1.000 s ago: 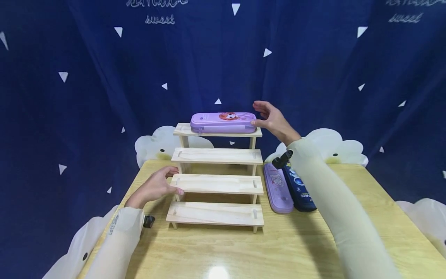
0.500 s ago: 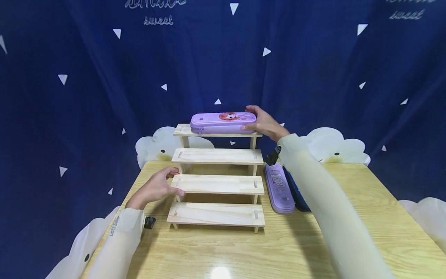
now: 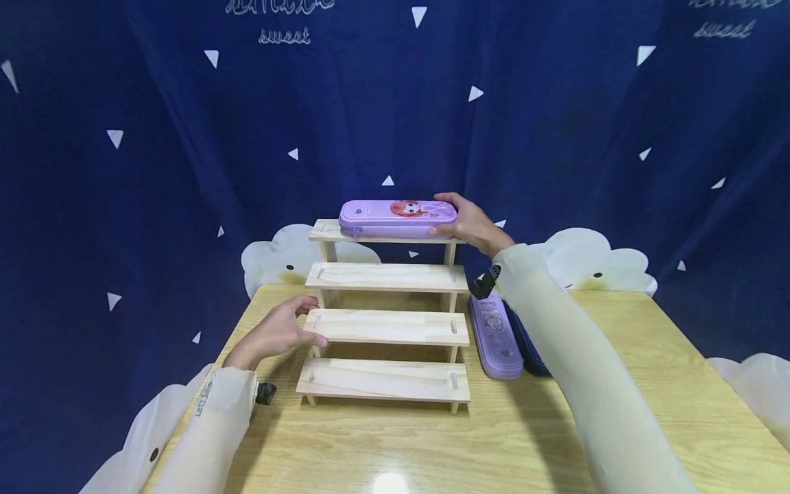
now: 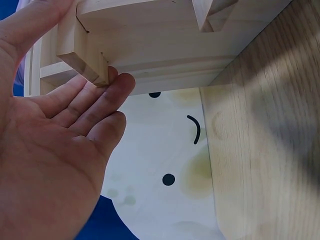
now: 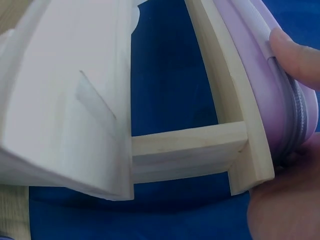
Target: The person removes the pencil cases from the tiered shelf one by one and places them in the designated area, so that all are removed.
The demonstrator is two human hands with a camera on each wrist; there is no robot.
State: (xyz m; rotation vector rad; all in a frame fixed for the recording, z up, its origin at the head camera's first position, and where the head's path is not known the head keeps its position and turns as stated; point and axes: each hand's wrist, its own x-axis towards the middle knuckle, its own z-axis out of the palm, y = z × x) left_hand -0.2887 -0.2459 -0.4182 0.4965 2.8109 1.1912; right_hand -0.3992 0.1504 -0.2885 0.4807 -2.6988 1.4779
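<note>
A four-step wooden display rack point(image 3: 385, 278) stands on the table. On its top step lies a lilac zippered pencil case point(image 3: 373, 214) printed with a red-haired cartoon girl. My right hand point(image 3: 474, 225) holds the case by its right end, thumb on the zipped front side; in the right wrist view that thumb point(image 5: 299, 57) presses next to the zip. My left hand point(image 3: 279, 335) grips the left end of the second step from the bottom, thumb at its front edge. In the left wrist view, the fingers point(image 4: 95, 105) touch the rack's wooden end piece.
A second lilac pencil case point(image 3: 496, 336) and a dark blue one point(image 3: 526, 343) lie side by side right of the rack, the blue one partly hidden by my right sleeve. A navy curtain point(image 3: 382, 103) with white triangles hangs behind the wooden table point(image 3: 345, 446).
My right hand has come in from the right, closing its thumb and fingers around the end of the pencil case. The case has barely shifted; my left hand stays put.
</note>
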